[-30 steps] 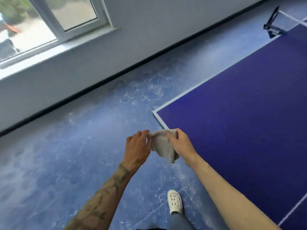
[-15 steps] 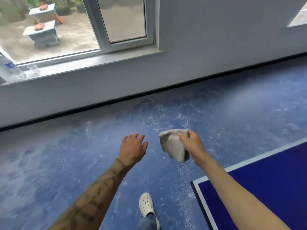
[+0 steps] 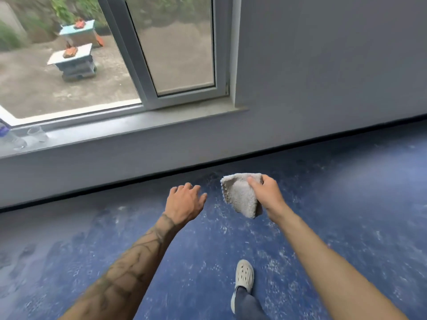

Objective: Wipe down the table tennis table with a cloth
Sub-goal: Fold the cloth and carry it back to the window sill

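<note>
The cloth (image 3: 240, 195), a pale, fluffy rag folded over on itself, is held in the air above the blue speckled floor (image 3: 346, 215). It is pinched at its upper edge by the right grip (image 3: 268, 192), with the thumb laid over the front and the fingers curled behind, and the rest hangs free. The left grip (image 3: 184, 202) is held just beside it but apart from it, its fingers loosely spread and nothing carried.

A second ago the cloth was handled by both grips at the corner of the table tennis table. Since then the left grip has been taken off it, and the view has been swung away toward the window (image 3: 175, 54) and the grey wall (image 3: 323, 65). Half a second ago only the table's white-edged corner was left at lower right; now the table is not seen at all. A white perforated shoe (image 3: 244, 274) is planted forward on the floor, and a blurred plastic bottle (image 3: 9, 139) is made out on the window sill (image 3: 129, 132).

Wiping is therefore judged to be paused. No surface is touched by the cloth, which seems to be carried away from the table, perhaps to be shaken out. How much of the table is done cannot be told.
</note>
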